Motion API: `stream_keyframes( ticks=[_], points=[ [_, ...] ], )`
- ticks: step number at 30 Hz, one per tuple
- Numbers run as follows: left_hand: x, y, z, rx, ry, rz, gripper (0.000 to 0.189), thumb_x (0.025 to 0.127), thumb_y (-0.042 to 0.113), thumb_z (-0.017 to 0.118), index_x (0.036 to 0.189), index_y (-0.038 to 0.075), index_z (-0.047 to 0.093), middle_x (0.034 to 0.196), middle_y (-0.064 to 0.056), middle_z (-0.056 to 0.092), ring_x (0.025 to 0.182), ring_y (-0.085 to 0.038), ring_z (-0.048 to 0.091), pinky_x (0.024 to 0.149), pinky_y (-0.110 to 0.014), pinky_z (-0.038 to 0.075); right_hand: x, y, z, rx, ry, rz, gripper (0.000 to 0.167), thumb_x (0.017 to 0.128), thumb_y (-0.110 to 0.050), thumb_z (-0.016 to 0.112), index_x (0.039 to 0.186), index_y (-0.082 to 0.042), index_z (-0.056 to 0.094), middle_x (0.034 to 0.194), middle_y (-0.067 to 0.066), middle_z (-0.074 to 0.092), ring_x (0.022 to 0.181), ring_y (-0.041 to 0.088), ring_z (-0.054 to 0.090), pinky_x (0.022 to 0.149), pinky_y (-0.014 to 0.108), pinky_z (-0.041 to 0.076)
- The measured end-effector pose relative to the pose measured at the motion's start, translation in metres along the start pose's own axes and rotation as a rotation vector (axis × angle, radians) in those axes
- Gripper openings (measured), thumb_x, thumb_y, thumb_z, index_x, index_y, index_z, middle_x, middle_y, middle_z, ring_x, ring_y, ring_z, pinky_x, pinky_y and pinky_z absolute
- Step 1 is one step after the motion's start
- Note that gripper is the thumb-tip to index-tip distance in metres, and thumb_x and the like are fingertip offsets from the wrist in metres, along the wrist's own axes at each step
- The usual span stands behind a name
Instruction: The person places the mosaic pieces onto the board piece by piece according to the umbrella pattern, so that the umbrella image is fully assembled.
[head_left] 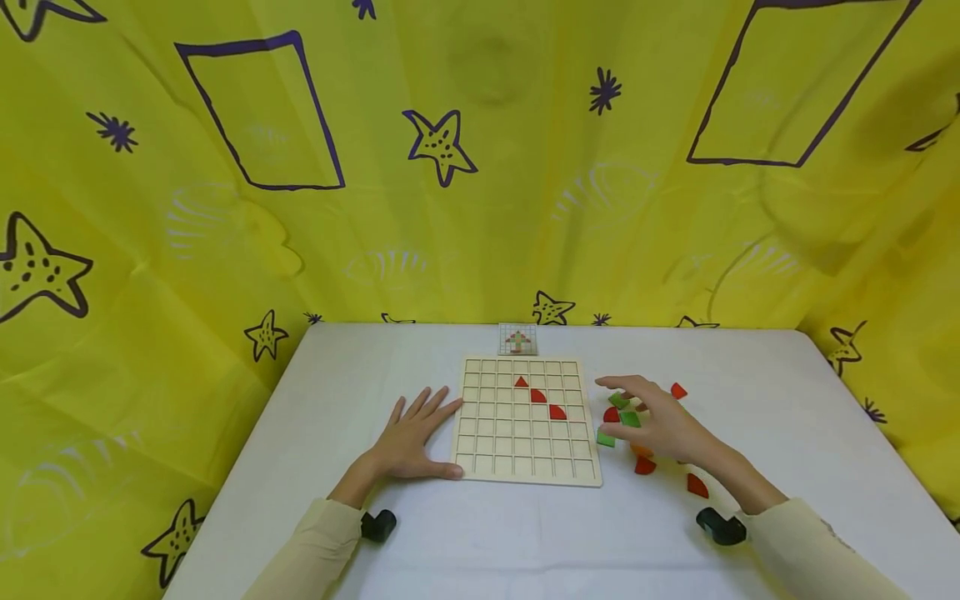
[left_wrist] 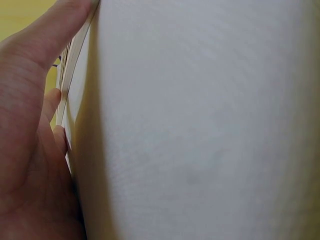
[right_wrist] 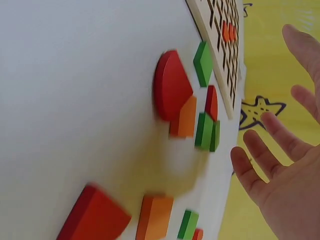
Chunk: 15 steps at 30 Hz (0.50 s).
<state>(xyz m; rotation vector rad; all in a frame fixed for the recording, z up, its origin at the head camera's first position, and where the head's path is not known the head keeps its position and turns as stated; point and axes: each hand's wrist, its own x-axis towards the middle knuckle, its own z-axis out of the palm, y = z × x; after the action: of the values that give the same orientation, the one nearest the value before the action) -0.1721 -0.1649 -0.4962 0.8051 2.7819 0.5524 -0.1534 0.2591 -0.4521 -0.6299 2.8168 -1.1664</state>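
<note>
A pale wooden grid board [head_left: 495, 446] lies on the white table, bearing a red triangle [head_left: 521, 382] and two red quarter-circle pieces [head_left: 557, 412] in a diagonal line. My left hand [head_left: 408, 440] is spread at the board's left side, thumb and fingertips right at its edge. Over the loose pieces to the right of the board hovers my right hand [head_left: 663, 421], fingers apart and holding nothing. Beneath and around it lie green pieces [head_left: 606, 438], red quarter-circles [head_left: 645, 466] and an orange piece [right_wrist: 186, 119], some partly hidden by the hand in the head view.
Behind the board lies a small pattern card [head_left: 517, 339] with a red and green figure on a grid. Outlying red pieces [head_left: 697, 485] sit nearer the right forearm. A yellow curtain [head_left: 495, 233] with drawn stars hangs along the back and sides of the table.
</note>
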Motion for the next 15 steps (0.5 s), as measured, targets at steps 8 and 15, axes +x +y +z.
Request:
stream_keyframes(
  ticks=[8,15],
  points=[
    [0.001,0.001,0.000,0.009,-0.006,-0.003,0.110,0.077,0.069,0.077,0.164,0.023,0.028,0.172,-0.007,0.013,0.158,-0.036,0.004,0.120,-0.069,-0.002,-0.026,0.009,-0.018,-0.047,0.064,0.019,0.066,0.088,-0.031,0.084,0.144,-0.012,0.057,0.139,0.012,0.059,0.116,0.037,0.058,0.091,0.057,0.050],
    [0.001,0.000,0.000,0.011,-0.008,-0.002,0.110,0.077,0.068,0.078,0.164,0.022,0.029,0.172,-0.008,0.014,0.158,-0.037,0.005,0.120,-0.069,0.000,-0.040,0.016,-0.027,-0.071,0.095,0.055,0.065,0.088,-0.033,0.084,0.145,-0.015,0.057,0.140,0.013,0.058,0.115,0.034,0.057,0.089,0.053,0.053]
  ],
)
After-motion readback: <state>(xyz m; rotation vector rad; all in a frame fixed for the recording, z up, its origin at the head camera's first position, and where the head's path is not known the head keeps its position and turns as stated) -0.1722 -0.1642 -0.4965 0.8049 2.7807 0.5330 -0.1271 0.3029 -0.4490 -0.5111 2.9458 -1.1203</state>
